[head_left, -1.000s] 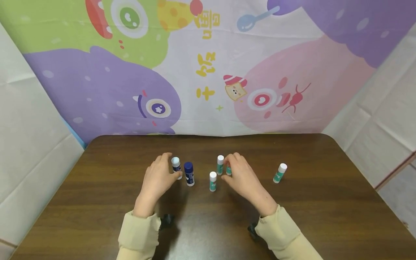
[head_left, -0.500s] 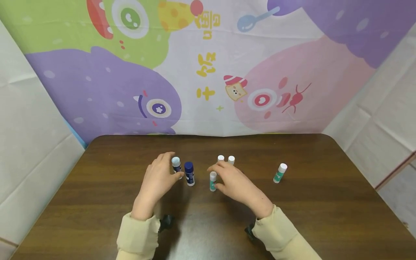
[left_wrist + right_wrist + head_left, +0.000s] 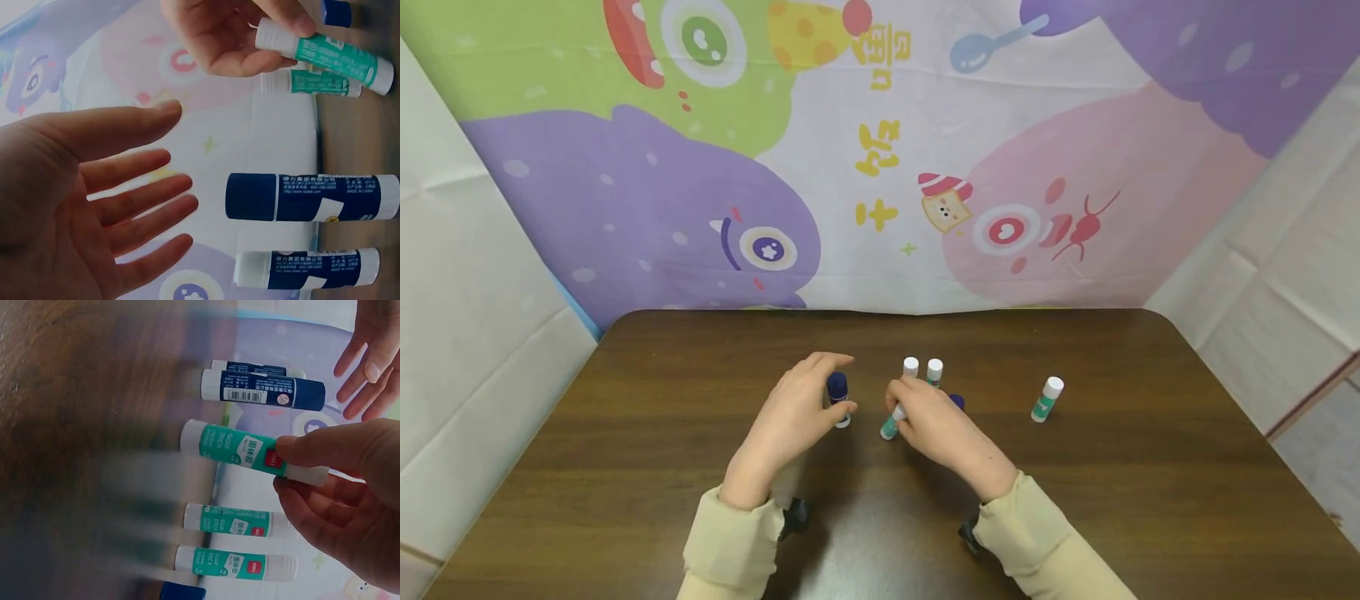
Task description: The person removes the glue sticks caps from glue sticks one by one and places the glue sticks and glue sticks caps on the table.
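My right hand [image 3: 928, 421] pinches a green-labelled glue stick [image 3: 234, 447] near its white top between thumb and fingers, and the stick leans in the head view. My left hand [image 3: 793, 412] is spread, thumb and fingers extended, with nothing in its grasp. Just beyond it stands a navy-capped glue stick [image 3: 838, 387], partly covered by the hand in the head view. Beside that is a blue-labelled glue stick with a pale top [image 3: 306, 269], which the left hand hides from the head camera. Two more green-labelled glue sticks [image 3: 234, 520] [image 3: 234, 564] stand behind the right hand.
Another green-labelled glue stick [image 3: 1047, 400] stands apart on the right of the brown wooden table [image 3: 1150, 483]. A small dark blue cap-like piece [image 3: 957, 402] shows behind the right hand. A cartoon-printed cloth [image 3: 880, 267] hangs along the table's back edge.
My right hand has moved left from the back green glue sticks to the front one, now pinching and tilting it. My left hand has shifted right, from the pale-topped stick towards the navy-capped one.
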`<action>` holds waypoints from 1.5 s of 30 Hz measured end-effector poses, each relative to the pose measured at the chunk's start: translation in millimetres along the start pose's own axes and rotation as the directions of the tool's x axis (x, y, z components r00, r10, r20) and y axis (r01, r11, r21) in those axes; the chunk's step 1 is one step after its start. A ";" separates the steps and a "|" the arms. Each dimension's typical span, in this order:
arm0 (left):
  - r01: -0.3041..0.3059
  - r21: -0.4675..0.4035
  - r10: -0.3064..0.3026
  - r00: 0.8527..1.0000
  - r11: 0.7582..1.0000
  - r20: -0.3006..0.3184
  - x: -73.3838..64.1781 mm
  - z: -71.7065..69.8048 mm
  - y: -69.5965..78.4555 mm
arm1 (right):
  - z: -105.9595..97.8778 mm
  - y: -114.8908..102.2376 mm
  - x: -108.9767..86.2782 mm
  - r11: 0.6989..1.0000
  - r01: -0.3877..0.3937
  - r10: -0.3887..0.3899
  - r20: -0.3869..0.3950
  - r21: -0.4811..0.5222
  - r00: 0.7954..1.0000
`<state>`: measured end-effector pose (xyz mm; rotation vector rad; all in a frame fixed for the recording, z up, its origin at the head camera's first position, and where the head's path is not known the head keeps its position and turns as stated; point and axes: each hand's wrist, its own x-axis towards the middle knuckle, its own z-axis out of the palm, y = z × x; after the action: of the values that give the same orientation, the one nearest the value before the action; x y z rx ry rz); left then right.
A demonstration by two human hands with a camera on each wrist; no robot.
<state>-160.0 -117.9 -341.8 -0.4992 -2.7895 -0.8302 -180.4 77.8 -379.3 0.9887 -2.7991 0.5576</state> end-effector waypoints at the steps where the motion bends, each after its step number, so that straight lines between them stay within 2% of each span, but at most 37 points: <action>1: -0.014 -0.005 0.014 1.000 1.000 -0.003 0.2 0.9 1.0 | -0.8 0.3 -0.4 1.000 -0.005 0.005 -0.005 0.005 1.000; 4: -0.035 -0.018 0.035 0.999 0.999 -0.003 0.7 3.4 3.4 | -4.6 0.7 -2.2 1.000 -0.020 0.021 -0.028 0.020 0.999; 8: -0.071 -0.030 0.071 0.997 0.997 -0.003 2.0 7.9 6.0 | -13.3 -0.6 -5.0 0.999 -0.015 0.020 -0.109 0.051 0.994; 14: -0.131 -0.008 0.131 0.991 0.991 -0.022 4.2 17.1 13.9 | -23.7 -5.2 -9.1 0.990 0.023 0.011 -0.247 0.137 0.969; 18: -0.169 -0.022 0.168 0.985 0.985 -0.044 5.5 23.3 19.1 | -26.4 -8.8 -11.8 0.977 0.053 0.010 -0.296 0.205 0.955; 22: -0.190 -0.045 0.186 0.979 0.981 -0.078 5.8 26.3 21.9 | -26.6 -10.1 -13.9 0.959 0.048 0.045 -0.317 0.281 0.947; 29: -0.222 -0.006 0.220 0.966 0.975 -0.135 6.9 26.6 22.2 | -26.2 -10.2 -15.8 0.909 0.028 0.137 -0.362 0.415 0.922; 35: -0.260 0.026 0.261 0.951 0.965 -0.164 7.3 25.5 23.1 | -24.7 -8.7 -17.7 0.871 0.045 0.163 -0.374 0.490 0.913; 39: -0.270 0.045 0.274 0.948 0.962 -0.161 6.5 23.4 22.6 | -22.7 -6.8 -18.8 0.862 0.068 0.151 -0.381 0.503 0.912; 45: -0.264 0.057 0.270 0.951 0.963 -0.148 5.2 20.9 21.4 | -21.1 -6.7 -17.9 0.865 0.053 0.150 -0.358 0.498 0.922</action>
<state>-158.6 -88.1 -347.1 -0.7515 -2.5175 -0.7230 -162.4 91.4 -361.8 0.7600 -2.3667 1.3757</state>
